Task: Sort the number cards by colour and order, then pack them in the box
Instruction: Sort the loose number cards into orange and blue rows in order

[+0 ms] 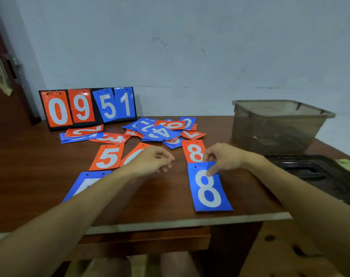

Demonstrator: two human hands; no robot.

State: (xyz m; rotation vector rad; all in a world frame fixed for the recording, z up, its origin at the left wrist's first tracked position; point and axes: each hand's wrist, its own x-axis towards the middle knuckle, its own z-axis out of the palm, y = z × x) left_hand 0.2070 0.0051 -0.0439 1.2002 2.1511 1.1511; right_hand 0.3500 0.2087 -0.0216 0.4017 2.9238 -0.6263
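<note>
A black score stand (50,124) at the back of the desk (40,166) shows four white numbers. From left to right hang the orange 0 card (58,110), the orange 9 card (81,106), the blue 5 card (108,106) and the blue 1 card (126,103).

Flat on the desk lies the orange 5 card (108,156). The orange 8 card (194,151) lies just behind the blue 8 card (209,188).

In the messy pile, the blue 4 card (162,132), orange 3 card (110,138), orange 2 card (86,130) and orange 7 card (193,134) read upside down.
</note>
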